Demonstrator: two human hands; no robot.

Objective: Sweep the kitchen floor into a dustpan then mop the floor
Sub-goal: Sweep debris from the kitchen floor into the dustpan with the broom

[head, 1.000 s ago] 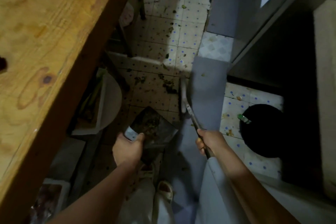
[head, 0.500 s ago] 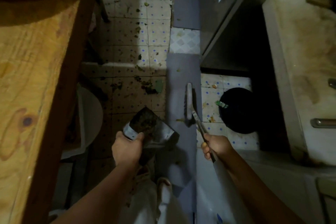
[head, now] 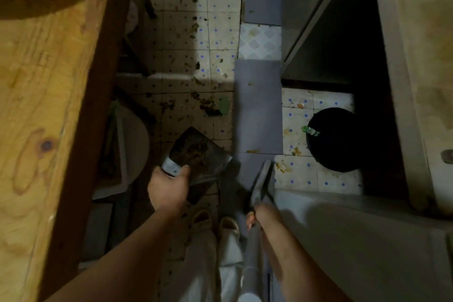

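Observation:
My left hand [head: 169,185] grips the near edge of a dark dustpan [head: 198,154] that holds brown and green scraps, lifted over the tiled floor [head: 186,61]. My right hand [head: 261,216] grips the handle of a grey broom; its head [head: 263,179] lies close in front of my feet, on the edge of a grey floor mat [head: 258,105]. More food scraps [head: 210,105] litter the dotted tiles ahead of the dustpan. The broom's pale handle runs down past my right forearm to the frame's bottom.
A wooden table [head: 44,105] fills the left side, with a white round object [head: 132,149] under it. A black round bin [head: 335,140] stands on the tiles at right, below a grey counter [head: 416,81]. My slippered feet [head: 215,223] stand between both arms.
The broom head has been drawn back toward my feet, from the mat's middle to its near end. The dustpan has stayed in my left hand, and the view has tilted down.

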